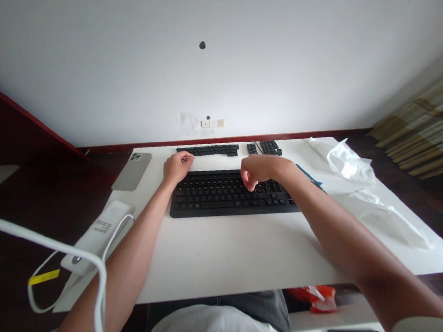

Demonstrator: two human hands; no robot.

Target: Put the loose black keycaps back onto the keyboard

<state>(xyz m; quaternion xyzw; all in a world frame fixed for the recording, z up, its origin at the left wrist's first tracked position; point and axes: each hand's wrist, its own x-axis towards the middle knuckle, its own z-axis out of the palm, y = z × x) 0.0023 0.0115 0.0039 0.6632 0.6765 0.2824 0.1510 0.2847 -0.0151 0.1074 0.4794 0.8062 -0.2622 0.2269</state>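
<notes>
Left hand [177,166] curled closed at the stiff keyboard's [219,208] corner, right hand [257,171] pinched together over small, hard keys [205,187], probably best gripped by their sides.

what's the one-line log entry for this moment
left hand: at keyboard far-left corner | right hand: curled over keyboard, right of centre | keycap rows: behind keyboard | phone: left

print on the white box [98,234] unreadable.
</notes>
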